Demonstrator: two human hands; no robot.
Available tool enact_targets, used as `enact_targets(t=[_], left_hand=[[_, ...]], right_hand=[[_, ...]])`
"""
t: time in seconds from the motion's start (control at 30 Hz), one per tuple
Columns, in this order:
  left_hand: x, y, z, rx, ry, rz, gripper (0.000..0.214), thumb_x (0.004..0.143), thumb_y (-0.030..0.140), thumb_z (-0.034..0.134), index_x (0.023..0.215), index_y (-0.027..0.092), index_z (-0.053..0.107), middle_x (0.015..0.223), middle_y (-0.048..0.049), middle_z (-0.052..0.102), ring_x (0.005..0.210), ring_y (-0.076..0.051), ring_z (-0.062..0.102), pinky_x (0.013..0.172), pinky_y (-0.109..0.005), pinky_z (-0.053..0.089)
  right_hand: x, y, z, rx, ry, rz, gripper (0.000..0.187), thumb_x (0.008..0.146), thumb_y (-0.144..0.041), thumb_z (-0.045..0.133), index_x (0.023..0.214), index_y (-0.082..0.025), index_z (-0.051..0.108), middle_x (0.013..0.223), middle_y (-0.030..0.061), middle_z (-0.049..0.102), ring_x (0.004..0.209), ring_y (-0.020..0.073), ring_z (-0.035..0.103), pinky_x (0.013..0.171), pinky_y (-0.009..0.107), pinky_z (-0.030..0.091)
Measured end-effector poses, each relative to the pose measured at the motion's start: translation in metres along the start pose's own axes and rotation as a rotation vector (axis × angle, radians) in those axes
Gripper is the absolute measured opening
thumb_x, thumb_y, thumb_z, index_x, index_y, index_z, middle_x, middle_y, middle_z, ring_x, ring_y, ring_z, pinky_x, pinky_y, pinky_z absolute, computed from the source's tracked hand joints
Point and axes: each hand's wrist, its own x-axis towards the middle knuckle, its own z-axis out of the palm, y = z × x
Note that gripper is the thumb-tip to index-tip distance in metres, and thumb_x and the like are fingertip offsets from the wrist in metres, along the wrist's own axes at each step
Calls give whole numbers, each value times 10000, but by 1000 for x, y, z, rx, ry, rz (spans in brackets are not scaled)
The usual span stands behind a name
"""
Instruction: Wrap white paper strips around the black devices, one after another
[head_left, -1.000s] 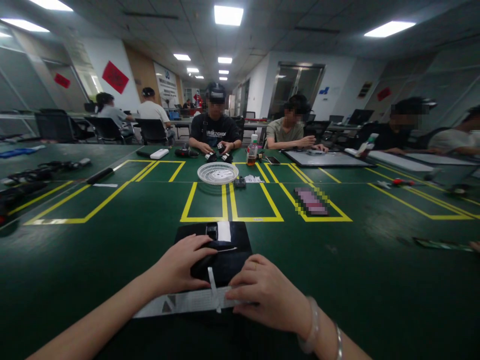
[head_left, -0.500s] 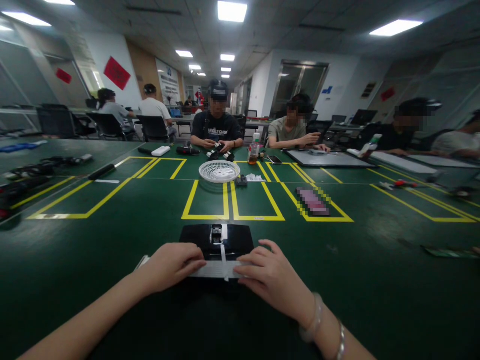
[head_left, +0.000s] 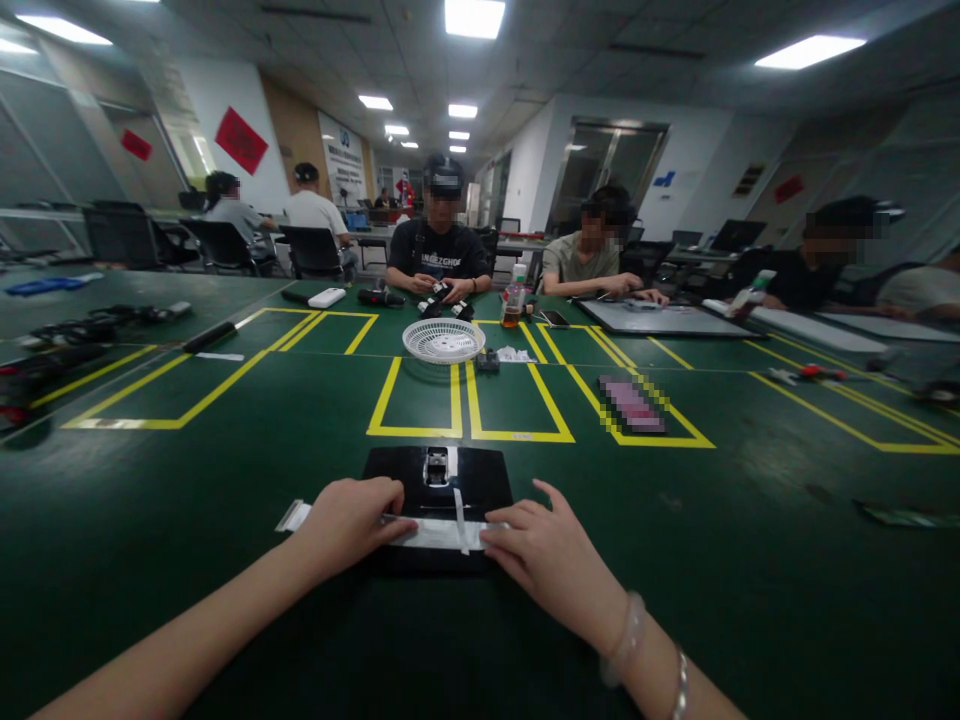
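A glossy black panel (head_left: 480, 478) with a square metal-lined opening (head_left: 436, 466) lies before me on the green table. Across its near part runs a flat silvery-white ribbon cable (head_left: 435, 534). Its pale end piece (head_left: 292, 515) sticks out left, beyond my wrist. A narrow white strip (head_left: 460, 520), looking like tape, crosses the cable. My left hand (head_left: 360, 518) is closed on the cable's left part, thumb along it. With its fingertips, my right hand (head_left: 536, 540) pinches the cable's right end, one finger raised. The fingertips partly hide the cable.
Yellow tape outlines (head_left: 412, 433) mark the table. Beyond the panel are a white round basket (head_left: 444, 341), a small dark block (head_left: 487, 361), a bottle (head_left: 514, 300) and a blurred-out phone-like item (head_left: 632, 404). Dark cables (head_left: 97, 330) lie left. Co-workers sit opposite.
The ribbon cable and strip have shifted slightly right and tilted a little. More of the cable's left end shows past my left wrist. Both hands still hold it; the view has shifted slightly.
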Motion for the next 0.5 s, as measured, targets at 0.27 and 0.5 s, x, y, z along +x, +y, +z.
enact_targets(t=[0.27,0.5], left_hand=[[1,7,-2,122,28,-13,304,883,478,670,845,179,624,862,-51,626,757,-234,590,707,-330,398],[0,9,-3,151,-5,-38,256,890,439,676,875,189,626,886,-31,608,771,-217,587,673,-309,401]], right_hand=[[-4,-18,-1,-86,11,-7,208,898,-300,635,1095,-243,670,1094,54,674,1076,265,588,1110,630,243],[-5,-20,-2,-75,-19,-13,209,914,-238,607,1118,-238,648,1041,30,678,984,222,623,1104,588,291]])
